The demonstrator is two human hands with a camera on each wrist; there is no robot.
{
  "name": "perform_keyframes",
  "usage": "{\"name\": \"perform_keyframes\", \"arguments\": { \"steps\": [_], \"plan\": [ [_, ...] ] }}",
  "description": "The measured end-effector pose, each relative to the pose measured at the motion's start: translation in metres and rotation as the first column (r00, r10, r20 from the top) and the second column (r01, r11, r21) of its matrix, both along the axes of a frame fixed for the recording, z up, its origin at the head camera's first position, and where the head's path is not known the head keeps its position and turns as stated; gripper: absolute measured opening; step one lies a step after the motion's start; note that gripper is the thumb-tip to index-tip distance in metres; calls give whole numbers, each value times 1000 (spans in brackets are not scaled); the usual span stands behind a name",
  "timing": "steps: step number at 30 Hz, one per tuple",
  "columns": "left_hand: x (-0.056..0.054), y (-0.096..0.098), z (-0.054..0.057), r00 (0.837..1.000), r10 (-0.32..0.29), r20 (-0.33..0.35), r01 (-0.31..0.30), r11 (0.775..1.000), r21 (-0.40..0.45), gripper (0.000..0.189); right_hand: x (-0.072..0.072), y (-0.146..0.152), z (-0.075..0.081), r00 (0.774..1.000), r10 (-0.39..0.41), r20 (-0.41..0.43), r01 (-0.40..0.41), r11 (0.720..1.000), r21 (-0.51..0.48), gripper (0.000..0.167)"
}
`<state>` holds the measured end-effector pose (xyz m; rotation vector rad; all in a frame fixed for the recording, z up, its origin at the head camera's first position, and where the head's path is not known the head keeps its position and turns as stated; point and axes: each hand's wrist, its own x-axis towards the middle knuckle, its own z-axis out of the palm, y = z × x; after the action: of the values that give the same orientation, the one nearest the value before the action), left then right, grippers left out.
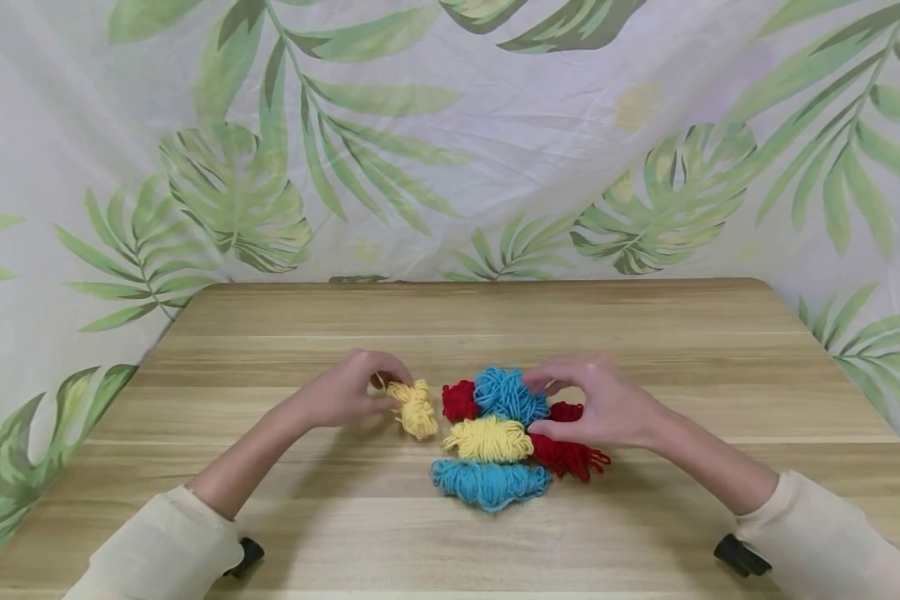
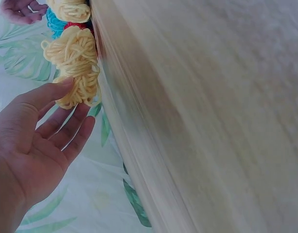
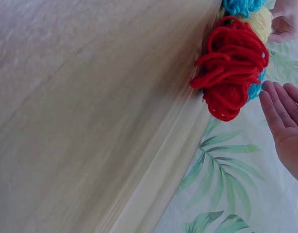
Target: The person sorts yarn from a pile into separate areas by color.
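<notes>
My left hand (image 1: 345, 392) pinches the end of a small yellow yarn bundle (image 1: 417, 410) at the left of the group. In the left wrist view the thumb lies on this bundle, the fingers beneath. My right hand (image 1: 607, 404) is over the right side of the group, thumb and fingers spread apart. Its fingertips are right at the rear blue yarn bundle (image 1: 506, 393), and the thumb is above a red yarn bundle (image 1: 566, 457). In the right wrist view its fingers look straight, with nothing held.
Another yellow yarn bundle (image 1: 489, 440) lies mid-group, with a long blue one (image 1: 489, 485) in front. More red yarn (image 1: 459, 402) shows left of the rear blue bundle. All rest on a wooden table (image 1: 330, 533), before a leaf-print cloth (image 1: 525, 158).
</notes>
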<state>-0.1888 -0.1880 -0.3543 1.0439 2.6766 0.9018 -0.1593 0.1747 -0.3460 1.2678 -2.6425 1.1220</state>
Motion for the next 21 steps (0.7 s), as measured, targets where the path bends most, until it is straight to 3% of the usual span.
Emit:
{"name": "perform_keyframes", "arguments": {
  "steps": [13, 21],
  "plan": [
    [0, -9, -1, 998, 51, -23, -50, 998, 22, 18, 0, -8, -4, 998, 50, -26, -51, 999, -1, 38],
    [-1, -14, -1, 996, 91, -10, -90, 995, 36, 19, 4, -13, -1, 996, 91, 23, -90, 996, -9, 30]
  ]
}}
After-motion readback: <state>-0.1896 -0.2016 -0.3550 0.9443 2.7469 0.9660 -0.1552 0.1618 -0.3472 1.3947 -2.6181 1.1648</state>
